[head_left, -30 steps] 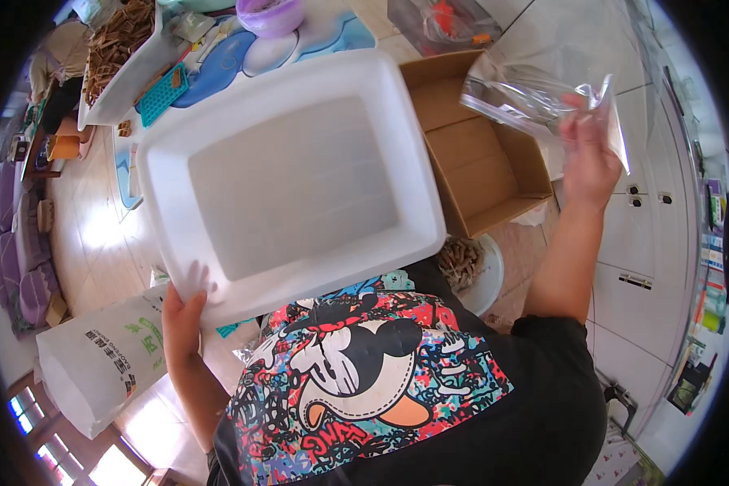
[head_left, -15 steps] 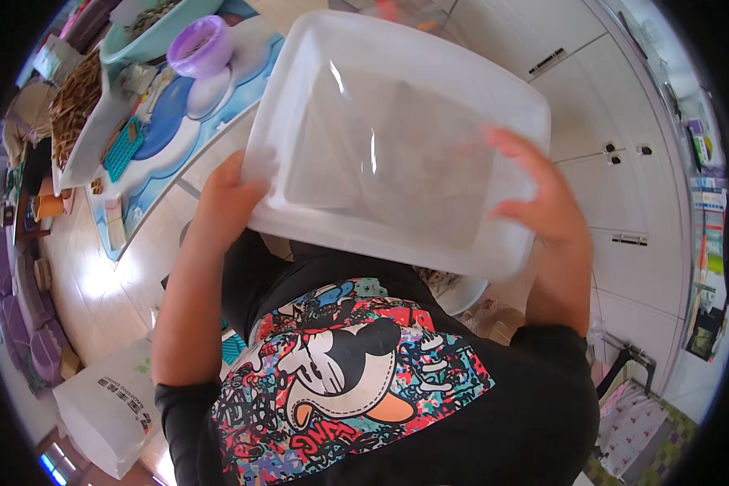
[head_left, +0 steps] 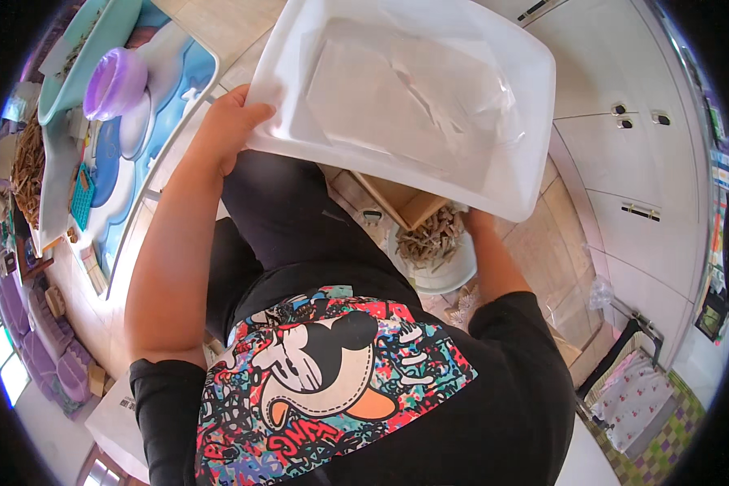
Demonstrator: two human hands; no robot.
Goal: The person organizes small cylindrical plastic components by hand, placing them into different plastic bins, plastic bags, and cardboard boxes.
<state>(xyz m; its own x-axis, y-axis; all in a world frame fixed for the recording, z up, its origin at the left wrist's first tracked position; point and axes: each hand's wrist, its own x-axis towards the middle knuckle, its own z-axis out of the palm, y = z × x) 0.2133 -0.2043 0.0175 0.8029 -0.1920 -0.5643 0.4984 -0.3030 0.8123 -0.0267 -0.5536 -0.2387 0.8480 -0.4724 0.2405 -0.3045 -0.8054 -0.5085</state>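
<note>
My left hand (head_left: 233, 121) is closed on the left rim of a large white plastic tub (head_left: 535, 138), its thumb over the edge. The tub is held up in front of me at a tilt. Glossy clear plastic (head_left: 494, 89) lies inside it, on the bottom. Behind the tub's near right corner is my right hand (head_left: 479, 220), with only the wrist side showing and the fingers hidden. It is close to a pale basin (head_left: 441, 282) heaped with dried brown pieces (head_left: 429, 239). I cannot tell whether it touches them.
A cardboard box (head_left: 401, 202) stands beside the basin. At left, a blue-and-white table (head_left: 190, 69) bears a purple bowl (head_left: 115, 83), a teal basket (head_left: 82, 197) and a container of brown sticks (head_left: 29, 166). White cabinets (head_left: 624, 178) line the right side.
My right hand has left the tub's right side and gone down behind it towards the basin. The tub has shifted up in view, uncovering the cardboard box and dried pieces.
</note>
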